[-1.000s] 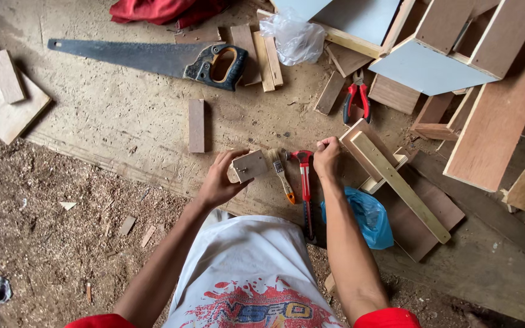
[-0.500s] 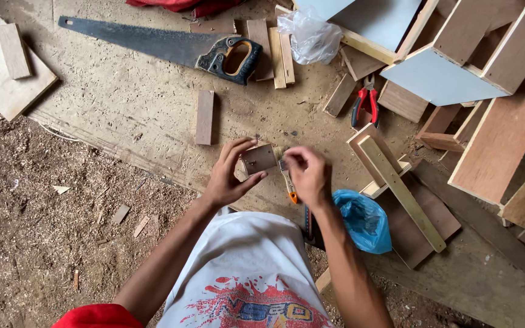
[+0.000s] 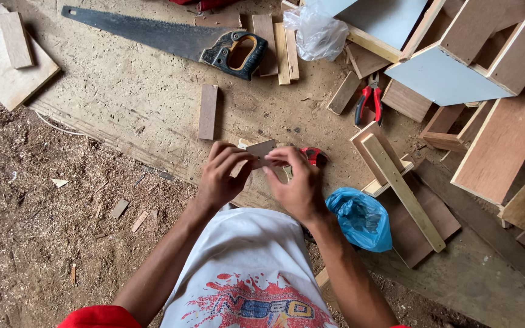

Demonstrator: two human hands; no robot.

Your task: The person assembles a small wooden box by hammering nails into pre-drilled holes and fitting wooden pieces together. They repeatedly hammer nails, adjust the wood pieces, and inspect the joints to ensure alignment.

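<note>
A small flat piece of wood (image 3: 260, 150) is held in front of me over the dusty board, pinched from both sides. My left hand (image 3: 223, 176) grips its left end. My right hand (image 3: 296, 182) has its fingers closed on the right end. Just behind my right hand, the red head of a tool (image 3: 314, 156) pokes out on the board; the rest of it is hidden under my hand.
A handsaw (image 3: 171, 39) lies at the top, a short wood block (image 3: 207, 111) below it. Red pliers (image 3: 369, 103), a clear plastic bag (image 3: 317, 30), a blue plastic bag (image 3: 363, 218), wood strips and box frames (image 3: 457, 54) crowd the right. Sawdust covers the ground at left.
My right hand left the wood frame at right and came across to the small wood piece, which my left hand lifted; both hands now hold it together.
</note>
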